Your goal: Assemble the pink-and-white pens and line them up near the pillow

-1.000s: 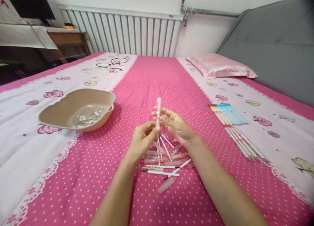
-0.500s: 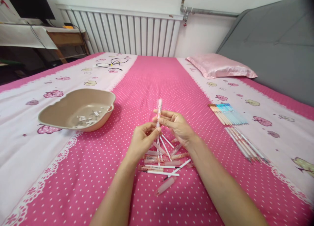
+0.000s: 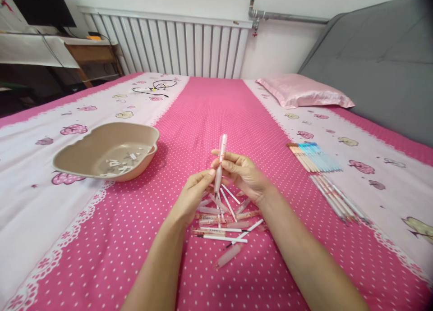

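A pale pink, partly clear pen (image 3: 223, 144) is held up over the pile, tilted with its top leaning slightly right. My right hand (image 3: 246, 176) pinches it around the middle between thumb and fingers. From the other side, my left hand (image 3: 195, 190) closes its thumb and fingertips against the pen. Below both hands lie loose pen parts: frosted pink grip barrels (image 3: 229, 256), clear printed barrels (image 3: 209, 219) and white refills (image 3: 225, 239) with dark tips. My hands partly hide the top of this pile.
To the left, a beige basin (image 3: 81, 155) holds small white scraps. On the right lie a row of blue and peach pens (image 3: 313, 157) and a row of pale pink pens (image 3: 338, 198). Farther back are a black cable (image 3: 164, 86) and a pink pillow (image 3: 304, 91).
The pen has tilted from nearly upright to leaning right, and its frosted lower part now shows more fully. My left fingers have shifted up and slightly left along it.
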`<state>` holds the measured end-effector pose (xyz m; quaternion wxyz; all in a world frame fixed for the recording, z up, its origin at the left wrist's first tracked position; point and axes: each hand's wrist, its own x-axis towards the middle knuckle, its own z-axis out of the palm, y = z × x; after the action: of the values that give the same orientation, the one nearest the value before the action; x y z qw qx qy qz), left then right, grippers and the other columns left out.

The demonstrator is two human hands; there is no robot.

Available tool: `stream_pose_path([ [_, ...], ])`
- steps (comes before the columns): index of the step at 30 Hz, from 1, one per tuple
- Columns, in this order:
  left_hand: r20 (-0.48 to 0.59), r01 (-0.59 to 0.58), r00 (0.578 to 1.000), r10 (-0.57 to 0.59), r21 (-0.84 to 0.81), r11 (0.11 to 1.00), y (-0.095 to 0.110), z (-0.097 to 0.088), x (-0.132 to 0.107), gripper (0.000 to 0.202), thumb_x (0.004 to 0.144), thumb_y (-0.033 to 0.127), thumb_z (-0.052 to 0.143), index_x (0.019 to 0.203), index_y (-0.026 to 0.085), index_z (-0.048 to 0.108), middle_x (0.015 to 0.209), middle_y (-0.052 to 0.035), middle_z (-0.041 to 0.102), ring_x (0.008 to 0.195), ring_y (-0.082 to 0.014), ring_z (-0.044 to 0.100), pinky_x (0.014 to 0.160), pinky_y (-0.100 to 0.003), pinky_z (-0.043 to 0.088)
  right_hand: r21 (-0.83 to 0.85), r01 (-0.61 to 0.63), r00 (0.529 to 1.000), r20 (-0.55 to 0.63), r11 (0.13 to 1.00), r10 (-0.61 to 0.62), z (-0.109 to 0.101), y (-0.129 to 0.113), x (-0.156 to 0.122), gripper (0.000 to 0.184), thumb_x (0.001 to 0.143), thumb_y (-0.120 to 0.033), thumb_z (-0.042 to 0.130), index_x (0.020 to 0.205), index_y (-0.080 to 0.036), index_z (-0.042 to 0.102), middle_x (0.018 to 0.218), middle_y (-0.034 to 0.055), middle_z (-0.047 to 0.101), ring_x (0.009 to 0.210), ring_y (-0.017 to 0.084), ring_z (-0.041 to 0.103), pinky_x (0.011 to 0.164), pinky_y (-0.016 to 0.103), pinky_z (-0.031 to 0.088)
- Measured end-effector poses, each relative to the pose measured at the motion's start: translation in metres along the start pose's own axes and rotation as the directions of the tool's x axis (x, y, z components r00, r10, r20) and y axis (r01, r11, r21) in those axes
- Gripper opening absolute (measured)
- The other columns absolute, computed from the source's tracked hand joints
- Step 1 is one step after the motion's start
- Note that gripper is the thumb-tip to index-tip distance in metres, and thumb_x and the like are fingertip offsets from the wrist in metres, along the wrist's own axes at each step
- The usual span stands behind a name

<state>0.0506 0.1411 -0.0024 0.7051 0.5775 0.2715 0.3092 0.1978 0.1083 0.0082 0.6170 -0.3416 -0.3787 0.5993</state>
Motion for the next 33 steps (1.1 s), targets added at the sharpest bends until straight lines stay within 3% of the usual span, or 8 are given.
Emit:
stream_pose_path([
  [3,0.093,0.065,0.994,-0.057,-0.083,0.994,0.0018,0.0005,-0.0026,0.035,0.08,0.044,0.056,0.088,0.012,0.069,0.075,-0.0077,0.067,0.065,-0.013,0.057,0.062,-0.024,0.044,0.043,-0.054,0.997,0.058,0.998,0.051,0.0014,-0.0013,-0.0021,0.033,0.071,-0.023,0.068,0.104,-0.023,0.066,0.085,0.0008,0.067,0.057,0.007,0.054,0.038,0.015,0.04],
  [8,0.13,0.089,0.989,-0.075,-0.106,0.99,0.0071,0.0026,-0.0053,0.034,0.079,0.041,0.058,0.09,0.012,0.069,0.075,-0.0092,0.068,0.062,-0.0119,0.056,0.062,-0.024,0.045,0.037,-0.059,0.995,0.08,0.998,0.056,0.0037,-0.0018,-0.0031,0.03,0.071,-0.023,0.068,0.101,-0.022,0.067,0.082,0.0001,0.067,0.049,0.005,0.041,0.036,0.014,0.04],
  [16,0.066,0.048,0.997,-0.046,-0.037,0.998,0.0018,-0.0018,-0.0018,0.031,0.076,0.041,0.062,0.085,0.014,0.071,0.068,-0.005,0.065,0.059,-0.0102,0.054,0.059,-0.022,0.043,0.017,-0.036,0.999,0.023,0.999,0.035,0.0015,-0.003,-0.0013,0.026,0.066,-0.02,0.074,0.092,-0.019,0.07,0.076,0.0001,0.069,0.052,0.004,0.05,0.047,0.016,0.047],
  [22,0.024,0.018,1.0,-0.019,0.027,0.999,-0.0008,-0.0037,0.0003,0.031,0.074,0.042,0.064,0.065,0.013,0.067,0.061,-0.0028,0.06,0.059,-0.0112,0.053,0.06,-0.023,0.042,-0.047,-0.031,0.999,-0.014,0.998,0.03,-0.0003,-0.001,-0.0004,0.031,0.064,-0.024,0.076,0.094,-0.02,0.069,0.078,0.0013,0.071,0.065,0.011,0.062,0.058,0.023,0.052],
  [33,-0.076,-0.018,0.997,0.029,0.144,0.989,0.0008,-0.0019,0.0005,0.031,0.07,0.042,0.067,0.059,0.012,0.065,0.053,0.0009,0.055,0.052,-0.0086,0.047,0.055,-0.022,0.036,-0.104,0.018,0.999,-0.027,0.994,-0.021,-0.0022,0.0031,0.0016,0.033,0.064,-0.025,0.076,0.096,-0.022,0.07,0.076,0.0011,0.071,0.067,0.011,0.064,0.069,0.027,0.052],
])
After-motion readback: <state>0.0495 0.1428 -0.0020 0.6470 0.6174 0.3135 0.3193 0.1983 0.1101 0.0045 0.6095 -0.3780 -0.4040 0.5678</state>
